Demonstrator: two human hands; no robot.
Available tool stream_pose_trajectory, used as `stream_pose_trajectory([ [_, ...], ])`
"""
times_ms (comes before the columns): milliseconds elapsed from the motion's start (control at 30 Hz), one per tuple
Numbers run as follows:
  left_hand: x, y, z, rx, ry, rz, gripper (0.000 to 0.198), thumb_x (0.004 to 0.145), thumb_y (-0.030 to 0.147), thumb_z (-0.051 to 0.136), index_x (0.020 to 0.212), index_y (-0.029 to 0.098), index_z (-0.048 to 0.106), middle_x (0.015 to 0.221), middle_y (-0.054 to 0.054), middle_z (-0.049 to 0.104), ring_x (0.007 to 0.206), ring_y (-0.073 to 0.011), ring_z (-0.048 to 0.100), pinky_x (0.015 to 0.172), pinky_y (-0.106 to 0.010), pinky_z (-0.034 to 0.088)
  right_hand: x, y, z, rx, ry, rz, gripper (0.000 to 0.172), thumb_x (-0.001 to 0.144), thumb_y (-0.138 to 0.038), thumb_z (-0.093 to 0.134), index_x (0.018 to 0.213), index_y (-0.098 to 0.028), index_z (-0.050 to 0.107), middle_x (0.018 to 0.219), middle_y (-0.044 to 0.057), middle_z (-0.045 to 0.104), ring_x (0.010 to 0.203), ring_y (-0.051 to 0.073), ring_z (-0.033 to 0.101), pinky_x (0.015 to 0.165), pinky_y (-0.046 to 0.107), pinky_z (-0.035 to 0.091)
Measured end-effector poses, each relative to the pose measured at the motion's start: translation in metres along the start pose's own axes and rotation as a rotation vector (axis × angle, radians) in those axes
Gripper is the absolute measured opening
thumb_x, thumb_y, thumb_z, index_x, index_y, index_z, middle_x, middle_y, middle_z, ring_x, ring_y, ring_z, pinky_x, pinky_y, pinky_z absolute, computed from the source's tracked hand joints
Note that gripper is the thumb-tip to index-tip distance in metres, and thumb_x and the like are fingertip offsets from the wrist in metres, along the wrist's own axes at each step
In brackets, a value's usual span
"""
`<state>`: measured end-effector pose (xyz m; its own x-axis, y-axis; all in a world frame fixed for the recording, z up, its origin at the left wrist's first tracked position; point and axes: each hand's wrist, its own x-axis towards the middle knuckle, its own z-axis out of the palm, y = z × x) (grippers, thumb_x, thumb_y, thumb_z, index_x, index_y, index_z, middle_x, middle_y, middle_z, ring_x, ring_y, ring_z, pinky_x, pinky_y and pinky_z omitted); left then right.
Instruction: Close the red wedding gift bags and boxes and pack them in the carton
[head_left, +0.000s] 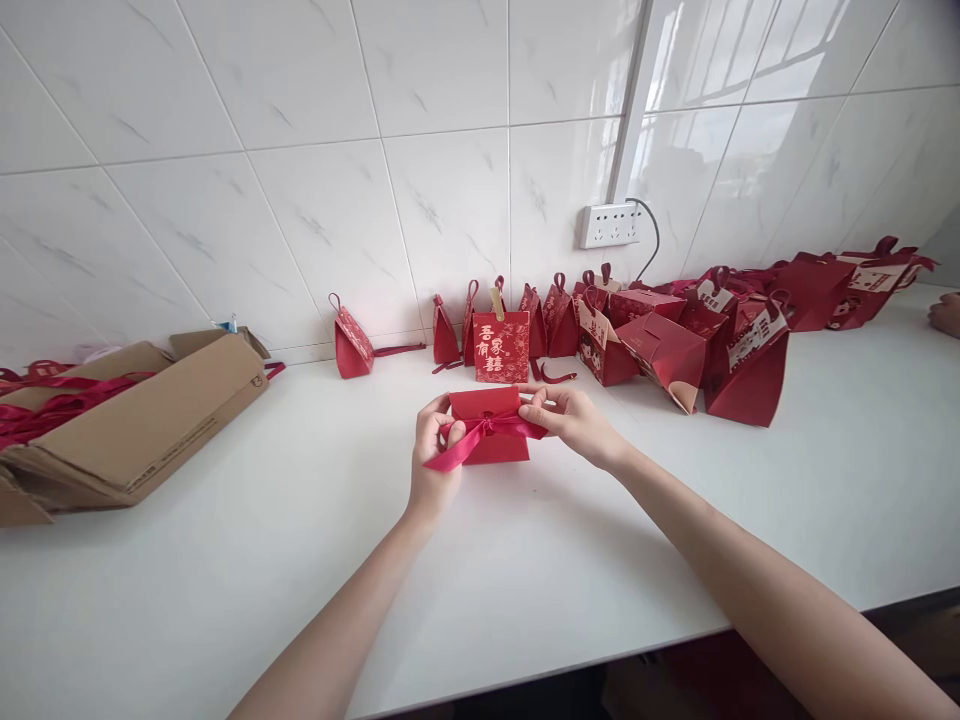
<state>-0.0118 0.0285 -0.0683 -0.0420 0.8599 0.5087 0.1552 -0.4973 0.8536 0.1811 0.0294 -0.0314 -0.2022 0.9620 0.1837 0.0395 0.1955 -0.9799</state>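
A small red gift box [491, 452] stands on the white table in front of me. A crimson satin ribbon [471, 440] is tied around it, with a knot at the front and a loose tail hanging to the left. My left hand [436, 448] is closed at the box's left side, thumb on the ribbon by the front face, other fingers partly hidden behind. On the right, my right hand [564, 415] pinches the ribbon between thumb and fingers at the box's edge. Just behind stands a patterned red box [502, 348] with gold characters and a gold tag.
A cardboard carton [161, 420] full of crimson ribbons lies at left. One red box [352, 343] stands near the wall; many more boxes [750, 365] crowd the right back. A power strip [610, 226] hangs on the tiles. Another person's hand [946, 314] shows at far right.
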Motion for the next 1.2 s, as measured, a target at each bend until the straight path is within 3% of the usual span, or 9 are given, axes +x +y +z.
stream_pose_trajectory([
  [200, 0.000, 0.000, 0.000, 0.090, 0.010, 0.070, 0.024, 0.087, 0.040, 0.049, 0.075, 0.020, 0.047, 0.127, -0.011, 0.048, 0.124, -0.0249, 0.045, 0.094, -0.041, 0.043, 0.002, 0.004, 0.002, -0.039, 0.025, -0.001, 0.042, 0.072, -0.053, 0.064, 0.062, -0.016, 0.045, 0.134, 0.014, 0.047, 0.096, 0.024, 0.063, 0.074, 0.037, 0.051],
  [333, -0.001, -0.002, 0.001, 0.039, 0.014, 0.072, 0.024, 0.085, 0.040, 0.051, 0.073, 0.020, 0.046, 0.129, -0.010, 0.047, 0.123, -0.0242, 0.045, 0.092, -0.039, 0.045, 0.002, 0.011, -0.002, -0.097, -0.032, -0.119, 0.037, 0.075, -0.053, 0.062, 0.078, -0.020, 0.045, 0.132, 0.013, 0.046, 0.116, 0.027, 0.053, 0.082, 0.040, 0.051],
  [367, 0.000, -0.002, 0.000, 0.027, 0.015, 0.072, 0.023, 0.085, 0.039, 0.052, 0.073, 0.020, 0.047, 0.129, -0.010, 0.047, 0.123, -0.0241, 0.045, 0.093, -0.039, 0.045, 0.002, 0.014, -0.002, -0.128, -0.075, -0.163, 0.040, 0.071, -0.051, 0.066, 0.090, -0.022, 0.045, 0.134, 0.013, 0.043, 0.123, 0.028, 0.047, 0.086, 0.042, 0.050],
  [500, 0.001, -0.003, 0.000, 0.014, 0.018, 0.072, 0.021, 0.084, 0.039, 0.055, 0.076, 0.020, 0.053, 0.126, -0.009, 0.050, 0.124, -0.0235, 0.044, 0.101, -0.041, 0.039, 0.000, 0.025, -0.002, -0.414, -0.200, -0.286, 0.101, 0.056, -0.034, 0.081, 0.135, -0.027, 0.017, 0.145, 0.017, 0.021, 0.136, 0.033, 0.026, 0.102, 0.051, 0.037],
  [633, -0.001, 0.000, 0.001, -0.012, 0.033, 0.036, 0.017, 0.084, 0.037, 0.055, 0.081, 0.020, 0.054, 0.125, -0.009, 0.049, 0.123, -0.0229, 0.046, 0.096, -0.039, 0.045, 0.001, 0.032, 0.002, -0.602, -0.109, -0.345, 0.105, 0.063, -0.022, 0.073, 0.143, -0.024, 0.004, 0.143, 0.020, 0.025, 0.133, 0.034, 0.031, 0.101, 0.052, 0.037],
  [700, -0.004, 0.001, 0.002, 0.073, 0.064, 0.119, 0.013, 0.084, 0.032, 0.056, 0.081, 0.020, 0.054, 0.120, -0.008, 0.049, 0.120, -0.0222, 0.048, 0.091, -0.038, 0.049, 0.001, 0.032, 0.004, -0.653, -0.081, -0.379, 0.106, 0.063, -0.020, 0.073, 0.144, -0.023, 0.004, 0.141, 0.021, 0.027, 0.131, 0.035, 0.034, 0.100, 0.052, 0.039],
  [900, -0.011, 0.004, 0.005, 0.442, 0.016, 0.744, 0.009, 0.080, 0.013, 0.060, 0.085, 0.020, 0.058, 0.096, -0.003, 0.042, 0.106, -0.0182, 0.050, 0.101, -0.048, 0.043, 0.000, 0.030, 0.008, -0.668, -0.087, -0.447, 0.105, 0.063, -0.020, 0.074, 0.144, -0.026, 0.007, 0.137, 0.017, 0.032, 0.125, 0.033, 0.041, 0.094, 0.050, 0.045],
  [1033, -0.012, 0.007, 0.006, 0.499, 0.059, 0.789, 0.013, 0.077, 0.011, 0.064, 0.085, 0.022, 0.062, 0.083, 0.001, 0.034, 0.078, -0.0105, 0.044, 0.101, -0.052, 0.043, -0.001, 0.030, 0.008, -0.664, -0.087, -0.440, 0.106, 0.062, -0.017, 0.074, 0.144, -0.028, 0.007, 0.136, 0.017, 0.032, 0.124, 0.033, 0.042, 0.093, 0.050, 0.046],
  [1200, -0.011, 0.009, 0.005, 0.464, 0.046, 0.821, 0.021, 0.075, 0.008, 0.065, 0.089, 0.023, 0.065, 0.079, 0.002, 0.029, 0.073, -0.0102, 0.036, 0.096, -0.050, 0.047, 0.000, 0.031, 0.008, -0.653, -0.092, -0.427, 0.104, 0.062, -0.016, 0.073, 0.144, -0.027, 0.008, 0.138, 0.017, 0.031, 0.125, 0.033, 0.041, 0.095, 0.051, 0.044],
])
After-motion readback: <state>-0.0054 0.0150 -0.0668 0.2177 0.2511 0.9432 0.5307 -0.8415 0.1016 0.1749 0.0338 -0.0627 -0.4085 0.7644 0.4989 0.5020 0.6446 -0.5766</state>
